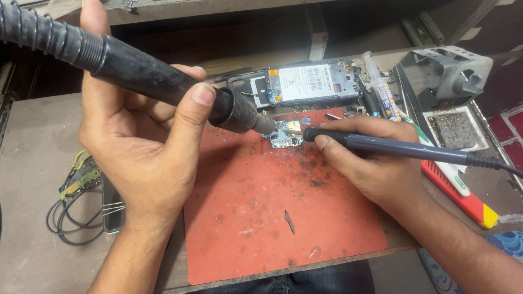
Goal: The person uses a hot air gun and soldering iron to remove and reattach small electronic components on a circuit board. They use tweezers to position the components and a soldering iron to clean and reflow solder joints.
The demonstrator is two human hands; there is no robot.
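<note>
Head view: left hand (pixel 147 136) grips hot-air nozzle (pixel 239 111), right hand (pixel 370 158) clamps soldering iron (pixel 381 146) over small circuit board (pixel 286 134); lingering heat could scorch it

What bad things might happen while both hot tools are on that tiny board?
The small circuit board lies loose on the red mat, so it might slide. The hot-air nozzle in the left hand sits close to the right hand holding the soldering iron; fingers could get burned.

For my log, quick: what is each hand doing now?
Left hand: closed on black hot-air handle.
Right hand: closed on soldering iron.
</note>
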